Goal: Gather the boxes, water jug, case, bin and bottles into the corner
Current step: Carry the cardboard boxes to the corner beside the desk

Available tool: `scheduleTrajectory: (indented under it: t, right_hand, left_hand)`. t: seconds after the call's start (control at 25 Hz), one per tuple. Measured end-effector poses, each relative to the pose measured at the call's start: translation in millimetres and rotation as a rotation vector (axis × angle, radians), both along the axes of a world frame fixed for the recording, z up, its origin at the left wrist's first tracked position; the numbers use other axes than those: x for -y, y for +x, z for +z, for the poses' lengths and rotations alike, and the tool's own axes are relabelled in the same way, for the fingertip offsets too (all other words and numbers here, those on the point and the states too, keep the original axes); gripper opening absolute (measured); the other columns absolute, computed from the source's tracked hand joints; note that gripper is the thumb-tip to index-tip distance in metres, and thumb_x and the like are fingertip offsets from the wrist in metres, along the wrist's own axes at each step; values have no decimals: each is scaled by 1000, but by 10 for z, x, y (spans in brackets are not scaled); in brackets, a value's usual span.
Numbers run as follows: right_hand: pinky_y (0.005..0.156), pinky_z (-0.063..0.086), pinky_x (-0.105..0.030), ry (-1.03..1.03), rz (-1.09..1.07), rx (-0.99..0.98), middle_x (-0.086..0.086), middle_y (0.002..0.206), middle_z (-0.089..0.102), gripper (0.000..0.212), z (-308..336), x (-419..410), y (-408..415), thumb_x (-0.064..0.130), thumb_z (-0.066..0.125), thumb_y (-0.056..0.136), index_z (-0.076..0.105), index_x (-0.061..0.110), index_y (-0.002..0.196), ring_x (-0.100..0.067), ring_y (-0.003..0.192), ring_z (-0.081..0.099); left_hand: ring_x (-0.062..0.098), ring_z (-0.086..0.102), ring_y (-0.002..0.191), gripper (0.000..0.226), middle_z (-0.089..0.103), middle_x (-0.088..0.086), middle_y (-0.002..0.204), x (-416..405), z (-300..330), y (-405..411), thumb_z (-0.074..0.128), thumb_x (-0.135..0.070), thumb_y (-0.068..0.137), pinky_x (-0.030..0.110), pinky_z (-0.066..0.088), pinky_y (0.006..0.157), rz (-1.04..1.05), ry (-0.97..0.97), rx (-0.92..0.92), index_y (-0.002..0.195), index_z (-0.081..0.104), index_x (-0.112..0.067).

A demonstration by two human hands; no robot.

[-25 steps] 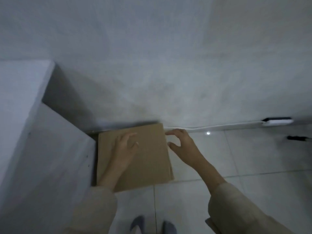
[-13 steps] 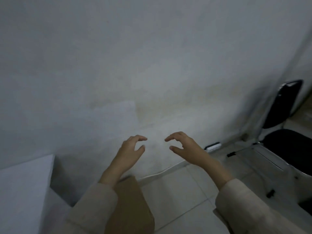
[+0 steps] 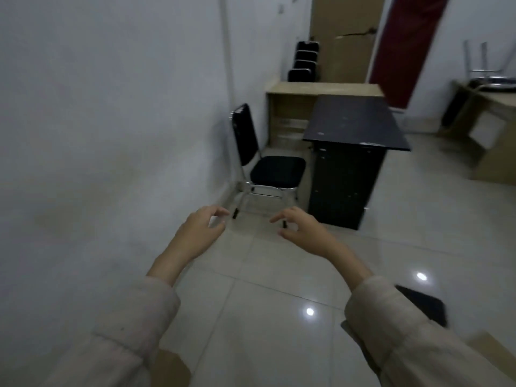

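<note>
Both my hands hang in front of me over the tiled floor, holding nothing. My left hand (image 3: 202, 229) has loosely curled fingers, and so does my right hand (image 3: 300, 229). A corner of the brown cardboard box (image 3: 173, 367) shows at the bottom edge, below my left sleeve. A dark flat object (image 3: 427, 304), possibly the case, lies on the floor behind my right sleeve. Another brown cardboard piece (image 3: 491, 347) peeks out at the lower right.
A white wall (image 3: 97, 135) runs along the left. Ahead stand a black chair (image 3: 268, 160) against the wall and a black cabinet (image 3: 349, 163) beside it. Behind them are a light wooden desk (image 3: 321, 89) and stacked chairs (image 3: 304, 62). Another wooden desk (image 3: 491, 121) is at far right.
My hands let go of the cardboard box and lifted off it. My view swung right from the corner toward the room; the box slid to the bottom edge.
</note>
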State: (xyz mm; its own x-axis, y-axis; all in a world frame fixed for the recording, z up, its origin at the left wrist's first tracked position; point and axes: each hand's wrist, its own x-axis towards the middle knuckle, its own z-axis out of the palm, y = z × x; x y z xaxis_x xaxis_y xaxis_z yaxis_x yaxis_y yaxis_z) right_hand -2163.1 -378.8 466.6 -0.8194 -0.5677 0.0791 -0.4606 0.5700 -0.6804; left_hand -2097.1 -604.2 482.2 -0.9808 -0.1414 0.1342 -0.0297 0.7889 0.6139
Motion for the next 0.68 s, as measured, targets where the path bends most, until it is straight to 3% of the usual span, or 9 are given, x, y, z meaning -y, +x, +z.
scheduleTrajectory:
  t: [0.12,0.28,0.4,0.52,0.68]
  right_hand:
    - [95,33,-21,-31,-209,40,-4,128,46,28,-43,-1012,260,15,55,90,56,18,118,-16,120,45]
    - [93,32,-19,-81,-451,41,0,128,47,25,-112,-2304,768,17,55,91,57,22,115,-9,113,43]
    - [90,31,-16,-84,-609,77,-1,125,50,25,-232,-3219,1215,15,55,90,58,19,114,-8,109,43]
    - [91,34,-20,-79,-756,126,3,123,49,23,-415,-4134,1737,16,53,91,59,22,113,-7,109,43]
    - [103,40,-33,-49,-919,180,2,123,53,23,-710,-5151,2274,17,54,89,57,34,104,-16,117,48]
  left_hand:
    - [17,51,118,27,57,0,122,-945,-48,-194,51,-18,89,27,37,97,-218,-11,15,115,59,-21]
    - [16,53,110,26,58,-1,122,-2294,-139,-274,51,-20,89,40,43,99,-471,-11,41,114,57,-24]
    - [14,50,113,29,56,0,123,-3326,-264,-177,50,-16,89,32,40,100,-593,34,68,118,56,-18]
    - [8,47,109,28,56,-2,120,-4320,-462,24,49,-15,90,25,36,94,-704,55,99,116,57,-18]
    - [15,51,112,26,58,-1,119,-5360,-782,279,49,-19,91,33,41,95,-796,92,165,115,58,-21]
